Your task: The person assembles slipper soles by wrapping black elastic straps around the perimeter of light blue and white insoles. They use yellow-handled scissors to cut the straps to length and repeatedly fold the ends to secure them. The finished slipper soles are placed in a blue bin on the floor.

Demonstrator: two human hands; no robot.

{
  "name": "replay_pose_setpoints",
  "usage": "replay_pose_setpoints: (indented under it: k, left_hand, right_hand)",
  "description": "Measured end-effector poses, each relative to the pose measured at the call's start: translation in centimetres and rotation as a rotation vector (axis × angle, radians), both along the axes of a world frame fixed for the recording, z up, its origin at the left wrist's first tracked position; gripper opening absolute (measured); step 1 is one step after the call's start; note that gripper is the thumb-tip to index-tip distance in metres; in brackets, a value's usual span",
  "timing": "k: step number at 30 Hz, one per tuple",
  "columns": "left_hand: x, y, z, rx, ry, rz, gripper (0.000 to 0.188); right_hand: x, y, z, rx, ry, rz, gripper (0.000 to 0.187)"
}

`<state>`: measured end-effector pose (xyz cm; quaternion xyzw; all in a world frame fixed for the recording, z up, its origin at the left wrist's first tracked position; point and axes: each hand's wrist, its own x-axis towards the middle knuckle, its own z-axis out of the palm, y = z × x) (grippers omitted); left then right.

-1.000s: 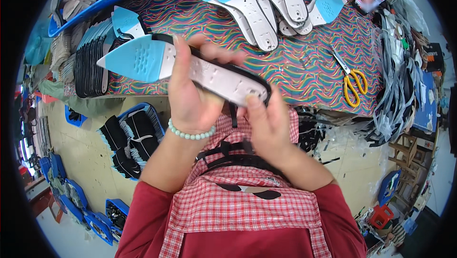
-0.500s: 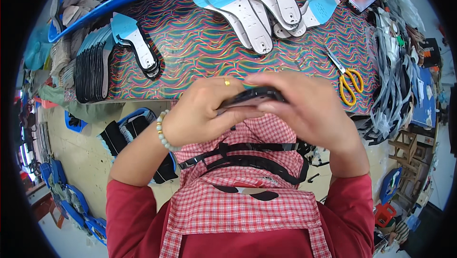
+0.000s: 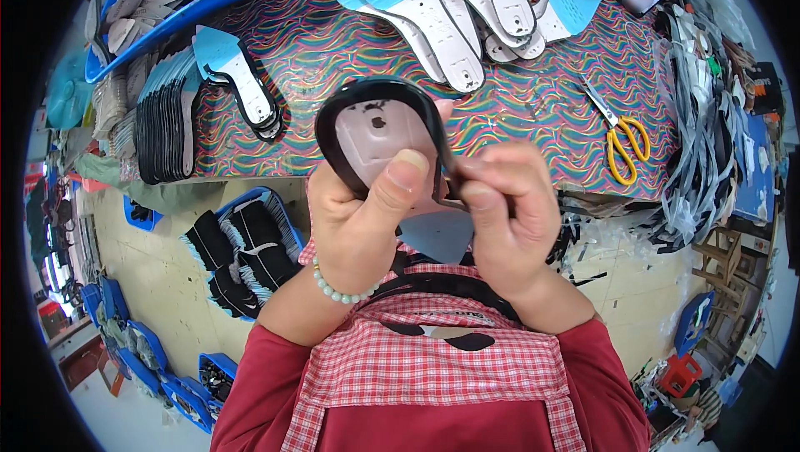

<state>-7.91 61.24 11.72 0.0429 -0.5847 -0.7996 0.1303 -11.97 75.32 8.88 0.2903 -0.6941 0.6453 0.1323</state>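
One white, blue-toed, foot-shaped insole (image 3: 358, 139), held heel-up by the wavy-patterned multicoloured table (image 3: 533, 119): our left grip (image 3: 357, 231) clasps the heel, thumb inside, seemingly steadying it while our right grip (image 3: 515, 210) pinches its glossy black edging (image 3: 440, 137).

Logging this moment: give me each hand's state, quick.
Left hand: closed on the insole, thumb on its face.
Right hand: closed, pinching the insole's black edging.

Two hands (image 3: 354, 231) (image 3: 517, 223), one bracelet (image 3: 343, 294)
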Motion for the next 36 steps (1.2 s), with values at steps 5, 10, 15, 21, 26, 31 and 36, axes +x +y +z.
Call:
replay_pose_setpoints:
  k: [5,10,15,21,26,31,36]
  left_hand:
    - [-1.1,-0.5,-1.3,-0.128,0.06,-0.023,0.047]
    - [-1.0,-0.5,-0.8,0.061,-0.012,-0.061,0.036]
    - [-1.4,-1.4,-3.0,0.097,0.148,-0.098,0.039]
    - [-2.7,-1.3,-0.3,0.162,-0.261,-0.147,0.043]
    - [-1.4,0.1,-0.2,0.066,-0.108,-0.189,0.041]
    - [0.0,-1.4,-3.2,0.267,-0.22,-0.177,0.031]
    - [0.0,-0.8,-2.2,0.095,-0.247,-0.048,0.028]
  right_hand:
    - [-0.8,-1.0,1.0,0.061,-0.042,0.094,0.016]
    - [-0.6,-0.1,0.1,0.178,0.078,0.049,0.019]
    - [-0.2,1.2,-0.3,0.396,0.144,0.111,0.018]
    - [0.2,1.8,1.2,0.816,0.218,0.096,0.021]
    - [-1.2,1.8,1.2,0.463,-0.044,0.211,0.016]
    - [-0.1,2.5,-0.1,0.273,-0.654,0.269,0.023]
    - [1.7,3.0,-1.9,0.272,-0.595,0.195,0.024]
